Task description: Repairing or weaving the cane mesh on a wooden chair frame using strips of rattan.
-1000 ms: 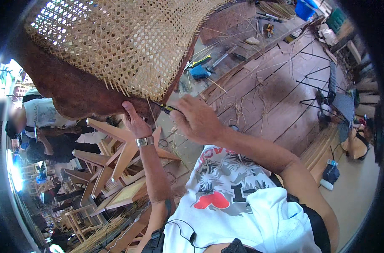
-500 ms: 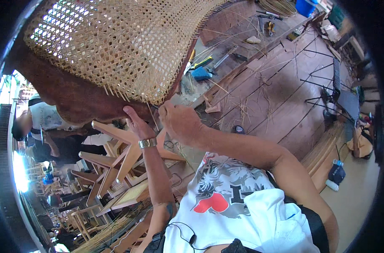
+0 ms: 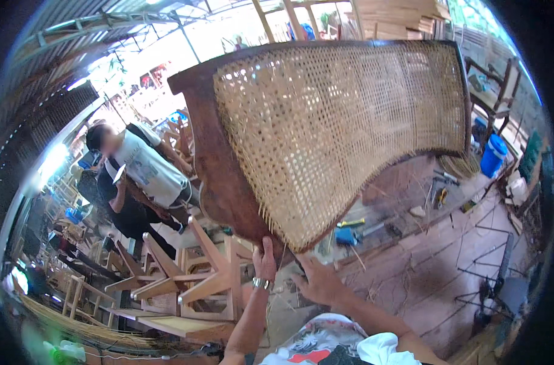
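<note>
Cane chair panel [image 3: 344, 140] fills upper centre of frame, tilted up. My left hand [image 3: 264, 258] grips its dark wooden frame [image 3: 219, 176] at the lower corner; right hand [image 3: 316, 281] open, just under the woven edge. Best to support both sides, avoid pressing on the loose cane ends.

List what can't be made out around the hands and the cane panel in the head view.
- Left hand: fingertips hidden behind the dark wooden frame.
- Right hand: whether it touches the woven cane panel is unclear.
- Tools on the floor: too small to identify.
</note>
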The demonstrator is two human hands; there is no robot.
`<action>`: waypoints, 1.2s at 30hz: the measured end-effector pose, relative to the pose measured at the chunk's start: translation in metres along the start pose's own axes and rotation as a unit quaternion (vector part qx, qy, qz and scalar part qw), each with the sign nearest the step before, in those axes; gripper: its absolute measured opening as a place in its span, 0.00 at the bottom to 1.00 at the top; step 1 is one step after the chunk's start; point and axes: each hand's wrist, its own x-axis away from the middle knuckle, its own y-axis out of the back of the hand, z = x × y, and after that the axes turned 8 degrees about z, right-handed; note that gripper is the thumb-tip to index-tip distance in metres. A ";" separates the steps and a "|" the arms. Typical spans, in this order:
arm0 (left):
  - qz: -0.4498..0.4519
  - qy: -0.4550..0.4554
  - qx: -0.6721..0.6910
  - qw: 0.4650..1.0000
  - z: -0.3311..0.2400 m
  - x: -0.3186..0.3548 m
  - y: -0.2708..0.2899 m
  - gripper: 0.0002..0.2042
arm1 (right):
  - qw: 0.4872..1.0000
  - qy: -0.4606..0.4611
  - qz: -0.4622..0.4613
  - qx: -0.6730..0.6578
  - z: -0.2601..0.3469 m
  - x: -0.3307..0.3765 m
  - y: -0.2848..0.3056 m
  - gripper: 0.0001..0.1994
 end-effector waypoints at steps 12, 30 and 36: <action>-0.042 0.036 -0.006 0.998 0.012 -0.013 -0.010 0.29 | 0.991 0.038 0.130 0.012 -0.027 -0.016 0.019 0.38; -0.129 0.063 -0.067 0.987 -0.007 -0.001 -0.019 0.36 | 0.967 0.093 0.172 -0.161 -0.053 0.018 0.028 0.50; -0.010 0.064 0.088 0.994 0.036 -0.026 0.019 0.35 | 0.957 0.037 0.172 -0.232 -0.054 0.041 0.004 0.46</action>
